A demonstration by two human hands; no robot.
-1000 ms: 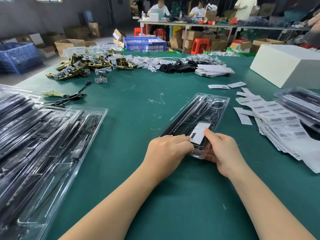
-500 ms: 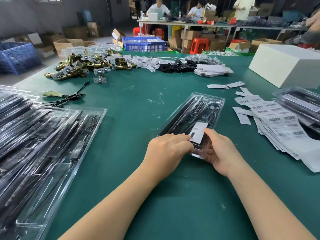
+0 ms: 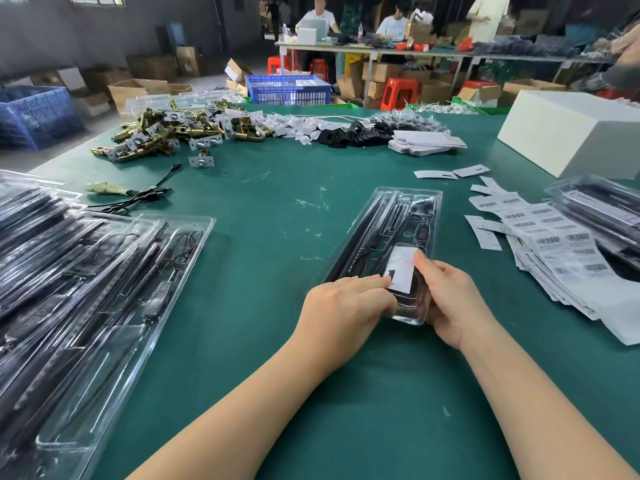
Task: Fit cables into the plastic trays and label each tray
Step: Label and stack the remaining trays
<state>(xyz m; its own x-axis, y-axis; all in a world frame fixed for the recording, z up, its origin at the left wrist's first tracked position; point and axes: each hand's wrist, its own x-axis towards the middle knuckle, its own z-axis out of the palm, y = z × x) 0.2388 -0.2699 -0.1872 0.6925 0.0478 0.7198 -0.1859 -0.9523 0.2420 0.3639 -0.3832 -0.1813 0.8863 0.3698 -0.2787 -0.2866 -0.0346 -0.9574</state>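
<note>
A clear plastic tray [image 3: 388, 230] with black cables in it lies at an angle on the green table. A white label [image 3: 401, 268] sits on its near end. My left hand [image 3: 346, 306] rests on the tray's near left corner, fingertips touching the label's left edge. My right hand [image 3: 450, 299] grips the tray's near right end, thumb pressing the label's right edge.
Stacked filled trays [image 3: 86, 289] cover the left side. Barcode label sheets [image 3: 554, 244] and more trays [image 3: 602, 213] lie on the right, a white box [image 3: 571, 133] behind them. Brass hardware [image 3: 166, 133], black parts and a loose cable [image 3: 138, 199] sit farther back.
The tray's far end has swung slightly left. Both hands have stayed on its near end with the label.
</note>
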